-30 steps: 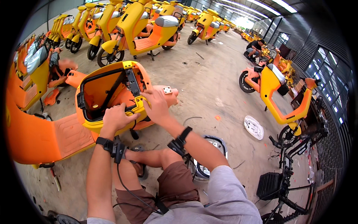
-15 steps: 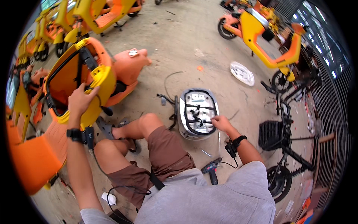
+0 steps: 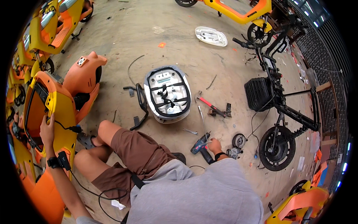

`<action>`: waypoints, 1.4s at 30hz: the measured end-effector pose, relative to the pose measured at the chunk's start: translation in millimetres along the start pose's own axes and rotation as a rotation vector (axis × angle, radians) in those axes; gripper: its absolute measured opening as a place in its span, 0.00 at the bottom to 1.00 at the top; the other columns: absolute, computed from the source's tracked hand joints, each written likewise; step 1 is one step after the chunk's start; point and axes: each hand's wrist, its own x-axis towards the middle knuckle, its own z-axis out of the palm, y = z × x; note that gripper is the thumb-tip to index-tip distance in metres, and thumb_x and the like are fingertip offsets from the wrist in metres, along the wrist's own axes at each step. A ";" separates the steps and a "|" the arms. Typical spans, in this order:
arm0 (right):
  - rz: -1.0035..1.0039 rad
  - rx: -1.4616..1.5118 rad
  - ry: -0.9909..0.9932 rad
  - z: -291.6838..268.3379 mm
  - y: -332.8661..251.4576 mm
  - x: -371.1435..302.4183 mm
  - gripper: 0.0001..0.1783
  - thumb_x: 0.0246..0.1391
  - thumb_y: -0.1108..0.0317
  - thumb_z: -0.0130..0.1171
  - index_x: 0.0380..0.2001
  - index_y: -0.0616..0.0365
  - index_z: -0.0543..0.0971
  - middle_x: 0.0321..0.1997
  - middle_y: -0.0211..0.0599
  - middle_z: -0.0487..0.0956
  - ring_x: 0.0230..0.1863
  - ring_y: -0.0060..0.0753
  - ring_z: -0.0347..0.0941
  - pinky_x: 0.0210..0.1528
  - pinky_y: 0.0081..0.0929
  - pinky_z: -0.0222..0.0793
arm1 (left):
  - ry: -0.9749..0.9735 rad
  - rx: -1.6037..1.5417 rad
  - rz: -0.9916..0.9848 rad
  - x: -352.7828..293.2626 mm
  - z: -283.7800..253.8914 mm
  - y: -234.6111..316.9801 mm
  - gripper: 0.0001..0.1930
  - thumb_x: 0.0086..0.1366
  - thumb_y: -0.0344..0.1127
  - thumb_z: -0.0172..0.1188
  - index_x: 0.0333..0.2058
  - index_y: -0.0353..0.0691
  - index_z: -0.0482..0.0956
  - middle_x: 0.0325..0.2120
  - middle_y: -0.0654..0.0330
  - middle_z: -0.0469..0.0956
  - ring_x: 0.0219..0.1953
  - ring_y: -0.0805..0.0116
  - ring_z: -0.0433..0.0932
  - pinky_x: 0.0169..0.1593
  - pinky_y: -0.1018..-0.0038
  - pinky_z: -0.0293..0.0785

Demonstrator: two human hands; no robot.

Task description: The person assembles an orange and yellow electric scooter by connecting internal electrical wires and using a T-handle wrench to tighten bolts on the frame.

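My left hand [image 3: 47,130] is closed round the rim of a yellow and orange scooter body shell [image 3: 61,125] with a wide opening. A black cable with a plug [image 3: 75,128] hangs beside it. At my right side my right hand [image 3: 215,146] has its fingers closed on the crossbar of a long metal T-handle wrench [image 3: 203,118]. That wrench lies against a cordless drill [image 3: 201,148] on the floor. In front of me sits an upturned grey scooter seat [image 3: 167,119], its white underside crossed by black straps.
A red-handled hammer [image 3: 207,102], a small wrench [image 3: 190,131] and metal wheel parts [image 3: 238,141] lie nearby. A stripped black scooter frame [image 3: 276,89] stands at the right. A white cover [image 3: 211,36] rests farther off, and yellow scooters [image 3: 48,30] line the far left.
My right hand has left the strapped seat and come back to the T-handle wrench by the drill. The view has turned to the right. My left hand stays on the scooter shell.
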 end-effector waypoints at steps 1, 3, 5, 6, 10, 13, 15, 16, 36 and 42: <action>-0.009 -0.034 0.004 2.5 -0.5 -6.5 0.27 0.47 0.63 0.63 0.54 0.50 0.78 0.54 0.49 0.78 0.57 0.55 0.74 0.57 0.47 0.72 | 0.006 0.003 -0.004 -0.3 2.7 -2.7 0.40 0.65 0.70 0.49 0.59 0.39 0.73 0.52 0.43 0.78 0.55 0.44 0.76 0.56 0.58 0.70; -0.052 -0.052 0.022 7.5 -3.0 -18.3 0.32 0.48 0.61 0.64 0.59 0.49 0.74 0.59 0.48 0.74 0.61 0.54 0.70 0.59 0.48 0.70 | 0.030 0.009 -0.011 1.7 3.0 -0.5 0.40 0.65 0.70 0.49 0.59 0.40 0.73 0.52 0.44 0.78 0.55 0.44 0.76 0.55 0.58 0.70; -0.111 -0.064 0.053 11.2 -9.4 -26.7 0.36 0.48 0.59 0.66 0.62 0.47 0.70 0.63 0.46 0.70 0.63 0.52 0.67 0.60 0.49 0.69 | -0.019 0.000 -0.024 2.4 -0.3 7.1 0.40 0.65 0.70 0.48 0.59 0.40 0.73 0.51 0.44 0.78 0.54 0.44 0.76 0.55 0.58 0.70; -0.151 -0.071 0.074 13.4 -12.4 -28.5 0.37 0.48 0.57 0.66 0.63 0.47 0.69 0.64 0.46 0.69 0.64 0.51 0.66 0.61 0.49 0.68 | -0.041 -0.007 -0.039 0.4 -2.5 8.7 0.40 0.65 0.70 0.48 0.59 0.39 0.73 0.51 0.44 0.78 0.54 0.44 0.77 0.55 0.58 0.71; -0.234 -0.030 0.101 44.9 -2.4 -15.0 0.34 0.52 0.57 0.64 0.63 0.44 0.70 0.59 0.46 0.72 0.60 0.54 0.68 0.59 0.50 0.68 | 0.012 -0.001 -0.027 -3.4 -4.5 20.1 0.39 0.65 0.69 0.50 0.59 0.39 0.73 0.51 0.43 0.78 0.53 0.45 0.77 0.55 0.58 0.71; -0.290 -0.070 0.099 42.2 -11.7 -11.8 0.25 0.59 0.59 0.57 0.60 0.43 0.73 0.53 0.51 0.75 0.55 0.58 0.70 0.53 0.53 0.70 | 0.044 -0.026 -0.032 -11.2 -6.5 13.0 0.37 0.64 0.67 0.52 0.58 0.39 0.75 0.48 0.43 0.80 0.52 0.45 0.78 0.54 0.59 0.72; -0.361 -0.081 0.141 41.8 -5.4 -10.3 0.22 0.61 0.58 0.54 0.58 0.43 0.75 0.48 0.52 0.77 0.50 0.60 0.72 0.50 0.55 0.70 | 0.072 -0.020 0.001 -15.6 -8.8 13.6 0.35 0.64 0.64 0.55 0.54 0.37 0.76 0.45 0.41 0.81 0.50 0.42 0.78 0.52 0.58 0.73; -0.398 -0.072 0.176 38.2 -1.2 -11.0 0.21 0.62 0.58 0.54 0.58 0.45 0.76 0.46 0.53 0.78 0.48 0.61 0.73 0.49 0.55 0.71 | 0.046 -0.015 -0.001 -20.0 -14.0 26.9 0.34 0.63 0.64 0.55 0.53 0.37 0.77 0.44 0.41 0.81 0.50 0.42 0.78 0.51 0.57 0.73; -0.728 0.154 0.882 -361.9 -156.0 -58.6 0.18 0.70 0.62 0.48 0.52 0.66 0.72 0.38 0.52 0.75 0.39 0.50 0.73 0.41 0.40 0.68 | 0.291 -0.078 0.117 -28.5 -12.1 31.3 0.32 0.55 0.69 0.58 0.26 0.38 0.79 0.23 0.49 0.80 0.28 0.52 0.82 0.33 0.61 0.78; -1.232 0.472 0.527 -456.8 -376.6 -189.0 0.10 0.67 0.68 0.53 0.38 0.67 0.76 0.18 0.25 0.67 0.19 0.15 0.63 0.22 0.20 0.56 | 0.211 -0.085 0.105 -30.0 -19.8 30.8 0.35 0.57 0.71 0.54 0.30 0.37 0.81 0.24 0.52 0.82 0.29 0.57 0.84 0.36 0.63 0.77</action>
